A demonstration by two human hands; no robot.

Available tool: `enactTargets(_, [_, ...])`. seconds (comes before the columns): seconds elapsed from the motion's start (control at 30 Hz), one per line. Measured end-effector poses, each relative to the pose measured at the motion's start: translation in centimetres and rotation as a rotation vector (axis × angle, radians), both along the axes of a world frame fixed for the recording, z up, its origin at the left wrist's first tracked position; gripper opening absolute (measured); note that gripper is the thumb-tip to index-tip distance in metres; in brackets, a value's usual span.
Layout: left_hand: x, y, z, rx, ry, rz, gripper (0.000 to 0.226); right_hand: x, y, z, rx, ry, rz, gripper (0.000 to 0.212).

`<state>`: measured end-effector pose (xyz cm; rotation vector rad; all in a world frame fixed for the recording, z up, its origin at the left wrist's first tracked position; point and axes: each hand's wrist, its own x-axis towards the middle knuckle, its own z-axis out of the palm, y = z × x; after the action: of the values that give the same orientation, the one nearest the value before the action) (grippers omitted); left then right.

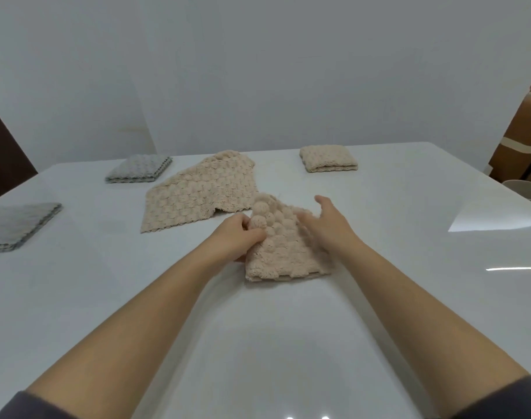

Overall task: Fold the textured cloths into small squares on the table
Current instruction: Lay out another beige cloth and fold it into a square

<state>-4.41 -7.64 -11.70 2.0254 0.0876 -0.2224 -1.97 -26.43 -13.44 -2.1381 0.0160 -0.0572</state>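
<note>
A beige bubble-textured cloth lies partly folded on the white table in front of me. My left hand grips its raised left edge, thumb and fingers curled round the fold. My right hand hovers over the cloth's right side with fingers spread and blurred. Behind it a second beige cloth lies spread out flat. A beige cloth folded into a small square sits at the back right.
Two grey textured cloths lie folded on the left: one at the back, one near the left edge. A brown cardboard box and a pale chair rim stand beyond the table's right edge.
</note>
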Motion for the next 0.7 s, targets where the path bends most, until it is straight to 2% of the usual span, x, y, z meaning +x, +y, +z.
enactTargets(0.1, [-0.4, -1.1, 0.6, -0.386, 0.066, -0.018, 0.008, 0.9, -1.8, 0.2, 0.359, 0.146, -0.082, 0.07])
enactTargets(0.17, [-0.3, -1.9, 1.1, -0.565, 0.091, -0.011, 0.007, 1.2, -3.1, 0.6, 0.562, 0.296, -0.038, 0.063])
enactTargets(0.3, [0.8, -4.5, 1.6, -0.771, 0.11, -0.014, 0.026, 0.8, -6.0, 1.6, 0.796, 0.545, 0.075, 0.041])
enactTargets(0.4, [2.5, -7.5, 1.4, -0.801, 0.143, -0.003, 0.022, 1.5, -8.6, 1.5, 0.869, 0.469, 0.017, 0.029])
enactTargets(0.5, [4.1, -11.5, 0.6, -0.597, 0.181, -0.004, 0.014, 3.0, -12.8, 1.0, 0.761, 0.295, -0.064, 0.043])
enactTargets(0.6, [5.7, -15.8, 0.0, -0.418, 0.209, -0.027, 0.013, 3.4, -16.9, 1.2, 0.379, 0.182, -0.202, 0.061])
enactTargets(0.7, [6.6, -20.0, 0.4, -0.378, 0.225, -0.066, 0.011, 4.1, -20.5, 1.3, 0.063, 0.098, -0.288, 0.064])
